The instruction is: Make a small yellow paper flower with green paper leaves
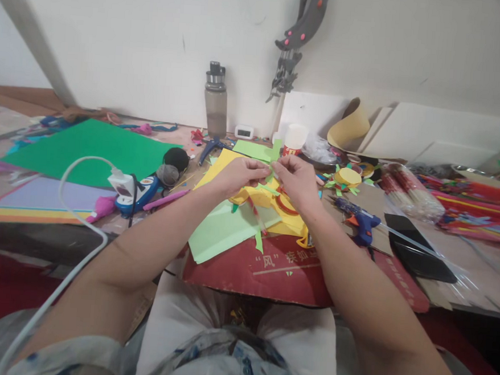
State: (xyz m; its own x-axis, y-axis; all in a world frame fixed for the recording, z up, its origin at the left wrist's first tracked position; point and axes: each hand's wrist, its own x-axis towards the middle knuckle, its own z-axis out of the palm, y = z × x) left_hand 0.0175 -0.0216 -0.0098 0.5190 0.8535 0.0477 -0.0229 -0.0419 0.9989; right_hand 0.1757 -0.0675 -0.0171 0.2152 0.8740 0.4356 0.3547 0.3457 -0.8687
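Note:
Both hands meet over the middle of the table, with a narrow strip of light green paper (276, 149) between their fingertips. My left hand (246, 174) pinches the strip from the left. From the right, my right hand (296, 176) pinches it as well, thumb and forefinger together. Below them lie yellow paper pieces (258, 197) and a folded sheet of pale green paper (221, 234). A pencil-like stick (256, 213) rests across these. Under the papers is a red cardboard sheet (269, 274) with white characters.
On the right are a blue hot glue gun (363, 224), a black phone (417, 245) and a small yellow paper turtle-like piece (348, 177). To the left are a green sheet (94, 148) and a power strip (140, 197) with a white cable. A water bottle (216, 102) stands behind.

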